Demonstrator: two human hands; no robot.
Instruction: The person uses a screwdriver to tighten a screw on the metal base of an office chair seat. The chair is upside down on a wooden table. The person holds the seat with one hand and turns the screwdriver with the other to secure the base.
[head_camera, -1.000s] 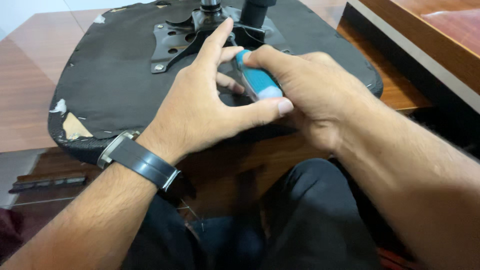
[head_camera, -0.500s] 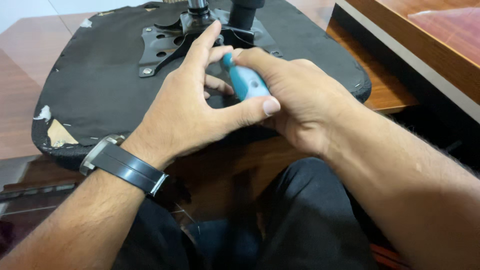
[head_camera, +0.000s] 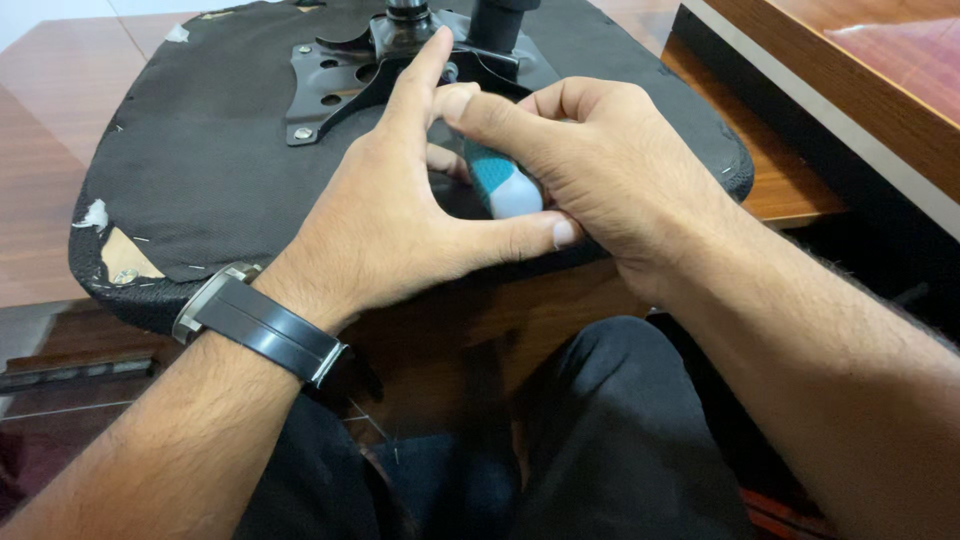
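We hold a screwdriver handle (head_camera: 503, 185), teal with a pale rounded end, over the underside of an upturned office chair seat (head_camera: 200, 190). It looks stiff and light, with a rubbery grip that should not slip; the thick middle of the handle is the sensible place to hold it. Our right hand (head_camera: 610, 170) is wrapped around it, fingers curled closed. Our left hand (head_camera: 385, 225) cups it from the other side, thumb under the pale end and forefinger stretched up toward the black metal mounting plate (head_camera: 335, 85). The shaft and tip are hidden behind our fingers. A wristwatch (head_camera: 258, 322) sits on the left wrist; torn fabric (head_camera: 115, 250) marks the seat's near corner.
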